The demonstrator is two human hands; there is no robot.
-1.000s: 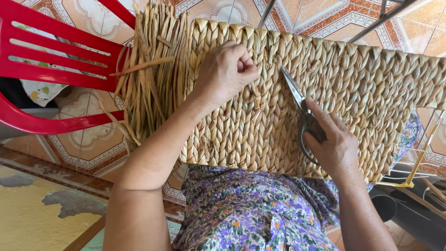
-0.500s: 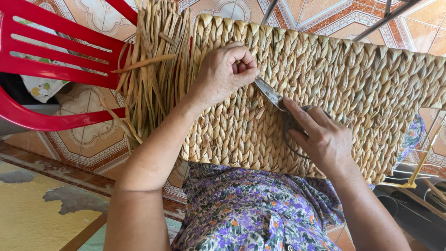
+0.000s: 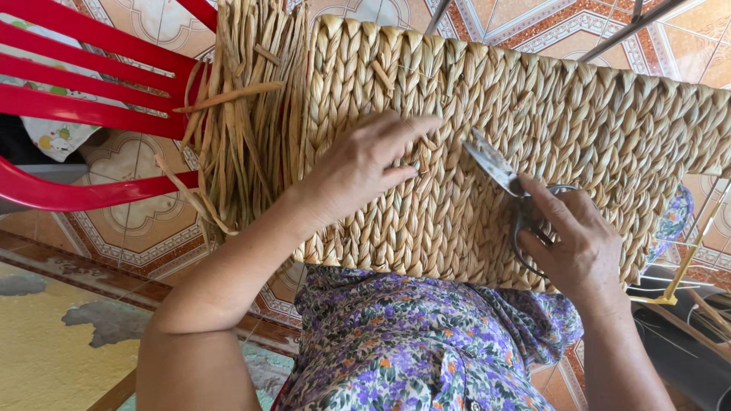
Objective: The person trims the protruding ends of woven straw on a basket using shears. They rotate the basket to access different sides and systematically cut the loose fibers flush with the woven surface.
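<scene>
A woven straw mat [image 3: 487, 152], plaited in thick pale braids, lies across the lap of a person in a floral dress [image 3: 411, 350], its loose unwoven strands [image 3: 244, 114] fanning out at one end beside a red plastic chair [image 3: 84, 99] on a patterned tile floor [image 3: 145, 228]. The left hand [image 3: 365, 164] rests on the weave with fingers extended, fingertips pressing near a small stray fibre end, while the right hand [image 3: 571, 243] grips a pair of scissors [image 3: 502, 179], its blades nearly closed and pointed toward that spot. The work appears to be trimming protruding fibre ends; the next move would call for steadying the stub and bringing the blades flush to the braid. Half a second earlier the left hand was curled into a pinch and the scissors lay closer to it; now the fingers have flattened and the blades have drawn slightly back.
</scene>
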